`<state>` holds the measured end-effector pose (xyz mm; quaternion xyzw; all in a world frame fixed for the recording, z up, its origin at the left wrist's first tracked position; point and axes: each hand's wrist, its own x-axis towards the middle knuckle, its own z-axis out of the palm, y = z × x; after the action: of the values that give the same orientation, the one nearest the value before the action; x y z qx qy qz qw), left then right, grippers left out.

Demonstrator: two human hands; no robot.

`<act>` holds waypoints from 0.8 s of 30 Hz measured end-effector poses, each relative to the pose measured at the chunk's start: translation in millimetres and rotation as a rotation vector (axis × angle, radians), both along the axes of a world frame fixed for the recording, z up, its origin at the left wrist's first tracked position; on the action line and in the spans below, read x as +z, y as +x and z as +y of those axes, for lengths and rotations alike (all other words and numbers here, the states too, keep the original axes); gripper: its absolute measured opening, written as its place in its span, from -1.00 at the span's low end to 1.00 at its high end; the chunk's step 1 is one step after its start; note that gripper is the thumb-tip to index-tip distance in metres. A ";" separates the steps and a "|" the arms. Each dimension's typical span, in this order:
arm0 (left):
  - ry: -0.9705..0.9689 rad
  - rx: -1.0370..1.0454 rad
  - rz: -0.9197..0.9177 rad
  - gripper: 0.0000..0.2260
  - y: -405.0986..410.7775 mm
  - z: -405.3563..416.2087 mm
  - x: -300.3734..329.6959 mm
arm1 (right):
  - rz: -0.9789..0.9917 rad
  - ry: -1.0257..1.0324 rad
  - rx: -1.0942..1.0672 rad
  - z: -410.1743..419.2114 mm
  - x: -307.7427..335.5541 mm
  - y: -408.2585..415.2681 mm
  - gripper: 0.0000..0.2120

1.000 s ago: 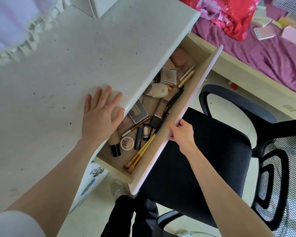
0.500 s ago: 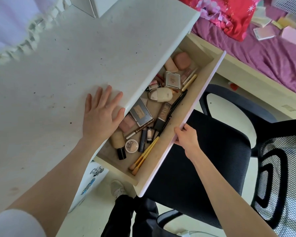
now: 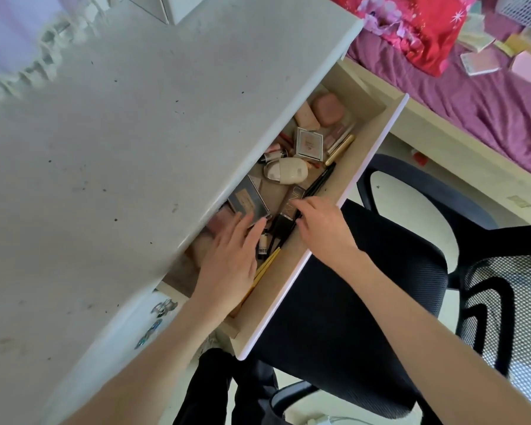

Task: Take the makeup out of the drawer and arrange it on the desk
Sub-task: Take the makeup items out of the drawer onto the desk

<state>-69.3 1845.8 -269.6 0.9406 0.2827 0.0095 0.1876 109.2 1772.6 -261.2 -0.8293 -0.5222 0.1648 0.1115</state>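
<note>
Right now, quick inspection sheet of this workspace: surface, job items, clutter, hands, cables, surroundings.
Surface: white desk, speckled with dark marks, no makeup on it yet.
Job's things: drawer open, full of makeup: grey palette, cream case, brushes.
Clutter: white box at desk's far edge.
Hands: left hand and right hand both reaching into the drawer; grips unclear.
Cables: nothing seen.
Surroundings: black chair, purple bed.

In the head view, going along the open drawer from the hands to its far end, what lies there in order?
Left hand and right hand → grey palette → cream oval case → square compact → pink rounded case.
</note>
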 end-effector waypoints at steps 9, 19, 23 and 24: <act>-0.642 0.780 -0.280 -0.46 59.1 5.1 -49.8 | -0.238 -0.474 0.461 55.7 -53.7 37.8 -0.58; -0.444 1.080 -0.050 -0.20 97.5 21.2 -66.8 | -0.251 -0.563 0.479 66.8 -59.1 51.9 -0.59; -0.392 1.077 0.004 -0.27 97.3 27.0 -72.2 | -0.235 -0.560 0.511 72.2 -57.3 57.3 -0.54; -0.394 1.073 0.005 -0.33 96.8 28.2 -73.0 | -0.220 -0.552 0.507 72.9 -56.2 58.8 -0.53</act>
<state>27.5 1873.9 -342.7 0.6125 0.7177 0.0483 0.3278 168.1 1845.6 -317.5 -0.6855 -0.6555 0.2316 -0.2164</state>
